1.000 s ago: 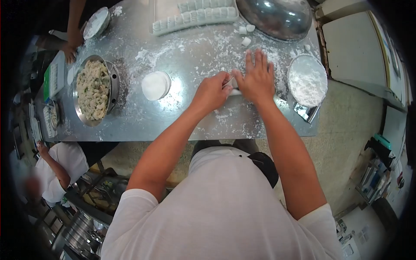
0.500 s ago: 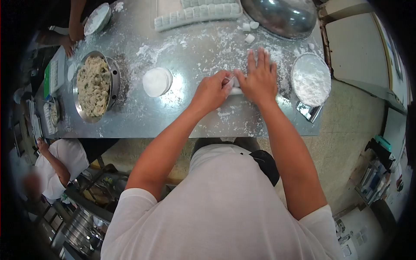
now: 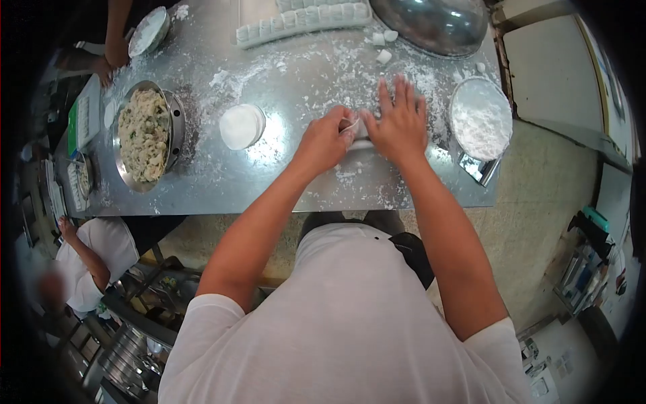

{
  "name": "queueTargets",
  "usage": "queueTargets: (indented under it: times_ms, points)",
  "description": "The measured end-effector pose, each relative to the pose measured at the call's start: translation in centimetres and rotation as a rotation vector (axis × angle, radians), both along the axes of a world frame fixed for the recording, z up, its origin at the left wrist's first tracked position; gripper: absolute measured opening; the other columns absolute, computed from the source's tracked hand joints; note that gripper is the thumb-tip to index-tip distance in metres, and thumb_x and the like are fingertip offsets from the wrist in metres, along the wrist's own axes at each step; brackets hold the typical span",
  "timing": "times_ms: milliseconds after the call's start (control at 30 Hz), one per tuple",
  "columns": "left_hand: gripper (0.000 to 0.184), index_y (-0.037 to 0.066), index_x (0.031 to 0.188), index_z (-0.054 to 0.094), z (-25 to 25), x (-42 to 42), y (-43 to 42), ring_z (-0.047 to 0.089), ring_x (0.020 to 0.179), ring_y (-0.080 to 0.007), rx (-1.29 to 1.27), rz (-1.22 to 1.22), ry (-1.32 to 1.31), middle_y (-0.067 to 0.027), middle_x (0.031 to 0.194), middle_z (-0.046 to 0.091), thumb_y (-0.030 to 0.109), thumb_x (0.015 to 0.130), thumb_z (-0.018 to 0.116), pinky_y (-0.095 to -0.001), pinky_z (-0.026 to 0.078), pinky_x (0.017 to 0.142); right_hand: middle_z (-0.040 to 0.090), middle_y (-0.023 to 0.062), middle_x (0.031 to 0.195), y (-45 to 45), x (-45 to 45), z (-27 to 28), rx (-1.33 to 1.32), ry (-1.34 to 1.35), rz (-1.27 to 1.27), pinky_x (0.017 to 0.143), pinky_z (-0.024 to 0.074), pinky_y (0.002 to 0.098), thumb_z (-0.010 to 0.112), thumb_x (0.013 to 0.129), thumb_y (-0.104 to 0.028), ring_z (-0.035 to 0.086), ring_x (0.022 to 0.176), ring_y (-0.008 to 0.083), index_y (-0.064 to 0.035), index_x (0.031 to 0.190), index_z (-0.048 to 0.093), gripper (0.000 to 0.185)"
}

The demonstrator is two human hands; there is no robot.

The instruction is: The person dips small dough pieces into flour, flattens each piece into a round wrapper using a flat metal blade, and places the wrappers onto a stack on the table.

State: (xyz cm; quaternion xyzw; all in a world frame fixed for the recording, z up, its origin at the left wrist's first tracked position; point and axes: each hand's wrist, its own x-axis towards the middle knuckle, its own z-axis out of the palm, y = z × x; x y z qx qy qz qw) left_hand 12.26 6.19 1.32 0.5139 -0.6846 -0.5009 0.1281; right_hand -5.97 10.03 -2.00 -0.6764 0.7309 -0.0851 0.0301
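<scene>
My left hand [image 3: 324, 140] pinches the edge of a thin white dough wrapper [image 3: 354, 126], part of it lifted off the table. Beside it, my right hand [image 3: 400, 129] lies flat with fingers stretched and spread, its palm over a short pale rolling pin [image 3: 362, 144]. Most of the pin is hidden under that palm. To the left of my hands lies a stack of round white wrappers [image 3: 239, 127]. Beyond my right hand are a few small lumps of dough [image 3: 383, 56].
The floured steel table [image 3: 269, 195] also holds a bowl of flour [image 3: 480, 120] at right, a pan of filling [image 3: 142, 138] at left, a tray of dumplings [image 3: 303, 25] and a large metal bowl [image 3: 437, 23] at the back. Another person's hands [image 3: 104, 67] rest at the far left; a second person [image 3: 97, 252] is lower left.
My left hand has shifted slightly and the wrapper's edge stands up more. My right hand remains spread over the rolling pin, its fingers a little blurred. The whole view has moved slightly.
</scene>
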Motion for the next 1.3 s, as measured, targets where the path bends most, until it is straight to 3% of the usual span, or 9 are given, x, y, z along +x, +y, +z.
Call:
queueTargets:
  times_ms: [200, 367, 500, 667, 800, 933, 1067, 1200, 1300]
  points:
    - [0.024, 0.001, 0.115, 0.066, -1.4, -0.4, -1.5, 0.072, 0.096, -0.0361, -0.303, -0.197, -0.075, -0.0214, 0.106, 0.073, 0.01, 0.093, 0.07, -0.0438, 0.055, 0.083, 0.039, 0.0215, 0.162, 6.0, 0.1, -0.6, -0.065, -0.075, 0.013, 0.122, 0.0225, 0.0573, 0.062, 0.094, -0.045, 0.035, 0.15, 0.0415, -0.0086, 0.152, 0.049, 0.07]
    - [0.026, 0.002, 0.118, 0.063, -3.3, 2.1, 0.4, 0.072, 0.095, -0.0289, 0.183, -0.064, 0.125, -0.0174, 0.101, 0.074, 0.005, 0.092, 0.068, -0.0401, 0.055, 0.081, 0.041, 0.0198, 0.161, 10.2, -0.7, -1.0, -0.05, -0.16, 0.086, 0.119, 0.0268, 0.0581, 0.066, 0.09, -0.045, 0.039, 0.147, 0.041, -0.0094, 0.15, 0.052, 0.071]
    - [0.029, 0.002, 0.122, 0.063, -0.9, 0.6, -0.7, 0.073, 0.095, -0.0273, 0.012, -0.064, 0.036, -0.0167, 0.101, 0.074, 0.007, 0.094, 0.069, -0.0389, 0.055, 0.082, 0.037, 0.0184, 0.164, -0.6, 0.0, 0.4, -0.074, -0.007, -0.018, 0.123, 0.0209, 0.0571, 0.057, 0.097, -0.05, 0.033, 0.151, 0.0398, -0.0127, 0.157, 0.044, 0.071]
    - [0.028, 0.003, 0.119, 0.066, -0.9, -0.2, -2.3, 0.071, 0.097, -0.0368, -0.313, -0.233, -0.103, -0.0207, 0.101, 0.073, 0.013, 0.093, 0.071, -0.0441, 0.054, 0.082, 0.037, 0.0188, 0.163, 1.9, 0.1, 0.3, -0.083, -0.056, -0.015, 0.122, 0.0218, 0.0574, 0.058, 0.096, -0.048, 0.034, 0.15, 0.0401, -0.0107, 0.155, 0.046, 0.07]
    - [0.022, 0.003, 0.114, 0.063, -1.0, 1.8, -0.6, 0.07, 0.09, -0.0213, 0.123, -0.076, -0.001, -0.0124, 0.095, 0.072, 0.006, 0.093, 0.065, -0.0382, 0.053, 0.079, 0.042, 0.0201, 0.16, 10.2, -0.5, -0.7, -0.062, -0.126, 0.087, 0.118, 0.0286, 0.0572, 0.064, 0.093, -0.044, 0.039, 0.147, 0.0414, -0.0087, 0.149, 0.054, 0.067]
    - [0.03, 0.001, 0.122, 0.057, -2.3, 2.6, -0.1, 0.07, 0.093, -0.0189, 0.125, -0.042, 0.096, -0.013, 0.099, 0.072, 0.006, 0.094, 0.064, -0.0339, 0.054, 0.081, 0.039, 0.0209, 0.162, 4.9, -0.5, 0.2, -0.026, -0.065, 0.077, 0.118, 0.0284, 0.0575, 0.063, 0.093, -0.049, 0.035, 0.149, 0.0423, -0.0111, 0.15, 0.053, 0.069]
    - [0.032, -0.001, 0.124, 0.063, 0.3, 0.2, -1.5, 0.073, 0.101, -0.0319, -0.104, -0.11, -0.031, -0.0214, 0.11, 0.074, 0.01, 0.094, 0.068, -0.039, 0.056, 0.087, 0.036, 0.0211, 0.164, -2.5, 0.0, -0.3, -0.157, -0.03, -0.02, 0.121, 0.0248, 0.0582, 0.06, 0.094, -0.052, 0.034, 0.15, 0.0416, -0.012, 0.153, 0.049, 0.072]
    - [0.019, -0.003, 0.108, 0.068, -0.7, 0.7, -1.6, 0.071, 0.098, -0.038, -0.329, -0.247, -0.077, -0.0214, 0.102, 0.073, 0.011, 0.094, 0.067, -0.0439, 0.054, 0.086, 0.039, 0.0202, 0.162, 4.5, -0.1, -0.2, -0.057, -0.077, 0.031, 0.122, 0.0233, 0.0577, 0.063, 0.094, -0.048, 0.036, 0.149, 0.041, -0.0109, 0.151, 0.052, 0.068]
    - [0.022, -0.001, 0.115, 0.064, -2.7, 2.3, -0.3, 0.071, 0.096, -0.0344, -0.023, -0.092, 0.056, -0.019, 0.101, 0.073, 0.006, 0.094, 0.065, -0.0423, 0.054, 0.084, 0.044, 0.0197, 0.159, 11.2, -0.8, -0.5, -0.022, -0.115, 0.09, 0.12, 0.0255, 0.0577, 0.064, 0.093, -0.046, 0.038, 0.148, 0.0414, -0.0103, 0.147, 0.057, 0.065]
